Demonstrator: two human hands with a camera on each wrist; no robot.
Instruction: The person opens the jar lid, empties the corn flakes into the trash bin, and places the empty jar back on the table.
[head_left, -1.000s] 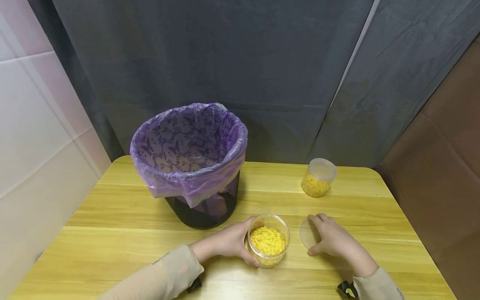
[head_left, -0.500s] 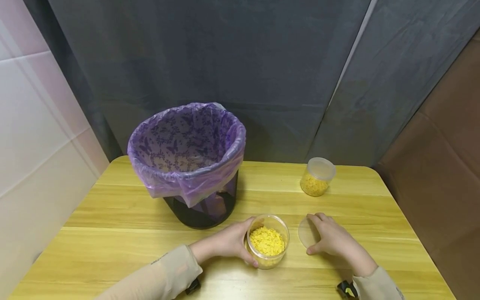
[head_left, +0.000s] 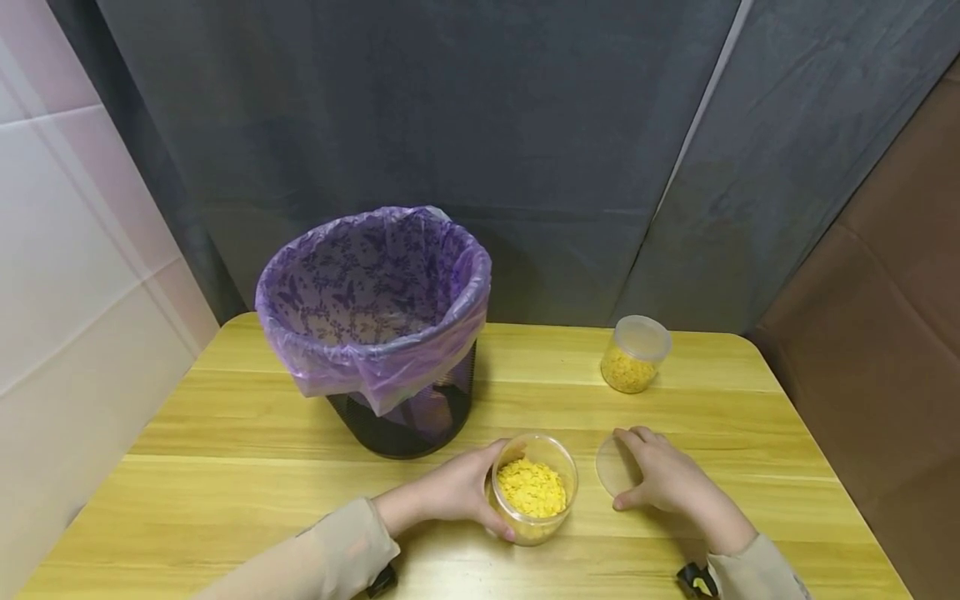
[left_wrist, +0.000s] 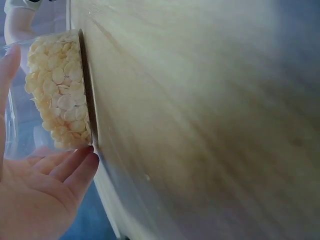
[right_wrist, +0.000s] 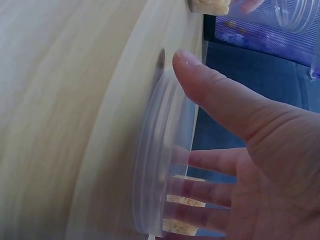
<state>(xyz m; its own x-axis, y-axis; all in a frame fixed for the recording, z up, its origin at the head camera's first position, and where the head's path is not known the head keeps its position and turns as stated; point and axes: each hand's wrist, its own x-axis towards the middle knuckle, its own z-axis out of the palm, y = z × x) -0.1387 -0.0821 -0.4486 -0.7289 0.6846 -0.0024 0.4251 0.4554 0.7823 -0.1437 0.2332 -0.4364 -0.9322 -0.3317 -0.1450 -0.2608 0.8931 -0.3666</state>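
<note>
My left hand [head_left: 461, 490] grips a clear plastic jar [head_left: 534, 529] by its left side, fingers behind it and thumb in front. The jar has no lid on and is partly filled with yellow flakes [head_left: 532, 488]. In the left wrist view those flakes [left_wrist: 62, 92] press against the jar's clear wall. To the right of the jar, my right hand [head_left: 663, 475] holds a round translucent lid [head_left: 615, 467] low at the tabletop. From the right wrist view, my thumb is at one edge of the lid [right_wrist: 157, 150] and my fingers reach along its far side.
A black mesh bin [head_left: 405, 429] lined with a purple patterned bag [head_left: 427, 354] stands on the table's left. Toward the back right stands a second jar [head_left: 634, 354] with yellow contents and a cloudy top. Dark fabric [head_left: 525, 167] hangs behind the wooden table [head_left: 262, 517].
My left hand and the jar have shifted slightly toward me and to the left, and the jar's rim sits a little lower in view. The right hand and lid stay in place.
</note>
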